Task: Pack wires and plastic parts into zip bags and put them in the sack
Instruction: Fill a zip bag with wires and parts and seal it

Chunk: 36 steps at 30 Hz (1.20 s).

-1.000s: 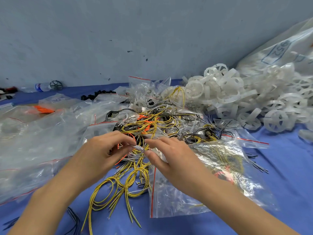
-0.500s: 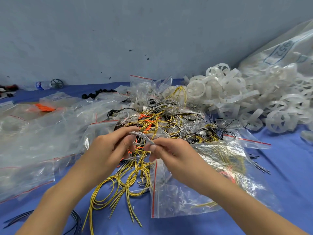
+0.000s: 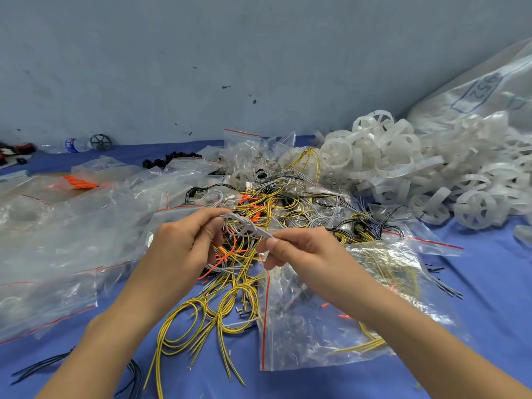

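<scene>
- Near edge of the blue-covered bench [image 3: 495,283]: a bunch of looped yellow-and-black striped wires [image 3: 201,318], way too many to count. Just right of them is one clear plastic zip bag with a red seal line [image 3: 316,326], lying flat under the right forearm with a few wires inside.
- Middle: left hand [image 3: 184,246] and right hand [image 3: 302,249] each pinch an end of one small bundle of thin grey wires [image 3: 244,226], held up over the tangle.
- Far right corner: a heap of white plastic wheel-shaped parts [image 3: 417,168], uncountable, up against one big clear sack [image 3: 475,93].
</scene>
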Tool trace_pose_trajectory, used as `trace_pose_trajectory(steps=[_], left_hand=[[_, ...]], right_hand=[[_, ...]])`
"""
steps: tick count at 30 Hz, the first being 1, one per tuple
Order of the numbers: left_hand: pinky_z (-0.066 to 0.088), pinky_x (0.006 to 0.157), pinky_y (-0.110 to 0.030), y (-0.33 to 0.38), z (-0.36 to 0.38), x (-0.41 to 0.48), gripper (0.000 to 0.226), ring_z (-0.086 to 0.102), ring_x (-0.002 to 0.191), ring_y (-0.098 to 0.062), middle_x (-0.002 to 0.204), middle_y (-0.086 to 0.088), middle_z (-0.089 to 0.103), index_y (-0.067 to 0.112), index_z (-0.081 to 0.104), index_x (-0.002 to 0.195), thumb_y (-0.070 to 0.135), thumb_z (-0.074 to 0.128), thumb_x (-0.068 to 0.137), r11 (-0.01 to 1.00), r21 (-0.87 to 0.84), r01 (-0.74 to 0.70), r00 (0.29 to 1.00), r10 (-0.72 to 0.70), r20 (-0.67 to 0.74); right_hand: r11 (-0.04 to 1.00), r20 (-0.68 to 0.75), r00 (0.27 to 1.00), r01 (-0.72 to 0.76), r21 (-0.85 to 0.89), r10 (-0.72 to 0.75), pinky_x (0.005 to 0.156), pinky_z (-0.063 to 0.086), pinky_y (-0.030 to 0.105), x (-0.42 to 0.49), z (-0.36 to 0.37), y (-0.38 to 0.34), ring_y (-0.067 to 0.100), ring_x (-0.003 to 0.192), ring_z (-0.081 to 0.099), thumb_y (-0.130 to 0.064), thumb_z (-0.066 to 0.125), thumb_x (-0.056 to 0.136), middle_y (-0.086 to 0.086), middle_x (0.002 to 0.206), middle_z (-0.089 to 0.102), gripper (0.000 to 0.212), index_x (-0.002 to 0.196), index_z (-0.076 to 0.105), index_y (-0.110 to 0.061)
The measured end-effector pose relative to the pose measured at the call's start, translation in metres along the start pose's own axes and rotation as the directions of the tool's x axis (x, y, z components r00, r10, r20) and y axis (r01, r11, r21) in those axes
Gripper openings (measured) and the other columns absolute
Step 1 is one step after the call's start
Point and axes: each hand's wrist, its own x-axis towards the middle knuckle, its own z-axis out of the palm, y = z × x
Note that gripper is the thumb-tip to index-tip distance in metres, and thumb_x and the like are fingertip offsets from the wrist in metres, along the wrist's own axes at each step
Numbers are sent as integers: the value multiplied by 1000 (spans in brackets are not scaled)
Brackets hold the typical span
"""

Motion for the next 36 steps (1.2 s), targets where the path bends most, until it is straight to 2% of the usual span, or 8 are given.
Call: trace_pose_trajectory(steps=[3,7,13,19,23,28,33,36], left_hand=[[54,59,-22,10,8,-1,19,67,60,-15,75,2,70,21,68,92,26,51,99,947,-271,171,982,-186,-29],[61,66,-27,29,26,-4,31,74,78,-19,88,-6,76,9,67,99,35,53,92,713,-607,352,926,-360,113],[56,68,-19,43,43,-11,27,74,88,-21,92,-10,76,9,68,104,29,50,98,618,-715,328,937,-310,163],[56,65,-25,49,50,-17,22,71,74,-17,79,-5,74,20,62,98,37,47,96,782,-592,193,967,-255,-22],[54,59,-34,47,45,-16,21,65,62,-18,67,-3,64,28,59,94,41,43,100,859,-492,141,970,-220,-107],[50,49,-31,37,38,-12,21,55,48,-17,66,-4,61,29,56,90,38,41,102,869,-468,160,970,-226,-88],[49,54,-38,29,34,-15,19,58,50,-14,72,11,66,34,54,101,43,38,103,999,-40,8,995,-12,-97],[50,51,-42,32,35,-18,23,59,52,-9,69,18,63,36,51,109,48,33,101,964,237,-121,990,134,-37]], right_hand=[[996,5,1000,-17,88,17,75,50,21,-1,5,-2,5,76,62,-26,55,100,-5,81,75,20,101,75,-23],[998,14,1000,26,-49,-26,82,49,51,-6,19,-4,28,85,65,-38,53,98,9,89,72,24,103,73,-26],[968,27,998,61,-242,-56,78,49,50,-8,18,-6,28,86,62,-32,49,101,9,89,69,31,95,70,-11],[878,26,990,136,-460,-140,73,48,43,-9,19,-6,23,85,59,-45,46,99,2,88,68,42,88,74,-16],[759,179,975,218,-614,-134,84,44,42,-9,18,-11,24,92,52,-58,44,94,0,90,64,48,90,75,-21],[838,182,983,97,-537,3,89,49,38,-7,-9,-14,9,104,56,-72,54,80,-8,109,66,52,106,73,-30],[948,55,998,-14,-317,33,70,50,19,-4,-35,-13,-5,83,64,-79,50,72,-26,93,69,65,115,68,-33],[950,9,999,33,-311,-32,58,44,22,-3,-31,-14,-1,63,57,-61,58,87,-17,72,65,33,97,72,-32]])
